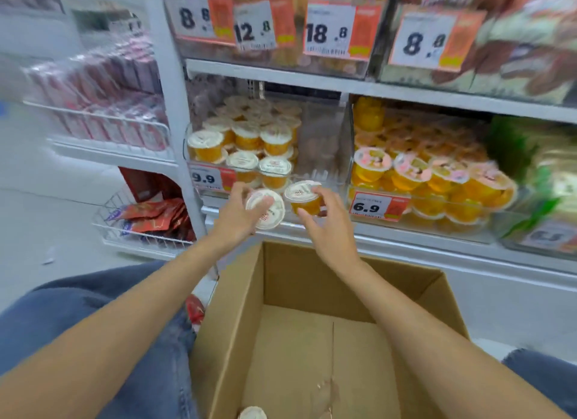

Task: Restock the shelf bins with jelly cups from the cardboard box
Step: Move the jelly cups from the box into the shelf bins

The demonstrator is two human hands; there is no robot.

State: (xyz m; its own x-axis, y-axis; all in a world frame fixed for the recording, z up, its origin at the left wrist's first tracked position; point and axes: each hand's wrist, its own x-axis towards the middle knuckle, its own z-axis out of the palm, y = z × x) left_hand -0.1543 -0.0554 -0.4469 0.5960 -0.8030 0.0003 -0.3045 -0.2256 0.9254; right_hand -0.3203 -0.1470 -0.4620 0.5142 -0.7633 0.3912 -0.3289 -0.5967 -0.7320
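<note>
My left hand (240,212) grips a jelly cup (268,211) tilted so that its white lid faces me. My right hand (324,222) holds a second jelly cup (304,197) upright, orange jelly under a white lid. Both cups hover just in front of the clear shelf bin (321,150) marked 9.9, whose left part is stacked with several like cups (253,137) and whose right part is bare. Below my arms stands the open cardboard box (299,340), nearly bare inside, with one cup (253,413) at its near edge.
To the right, a bin marked 6.9 (379,207) holds several pink-lidded orange cups (415,172). Green packs (537,169) lie further right. Wire baskets on the left carry red packets (153,215) and pink packs (103,106). My jeans-covered knees flank the box.
</note>
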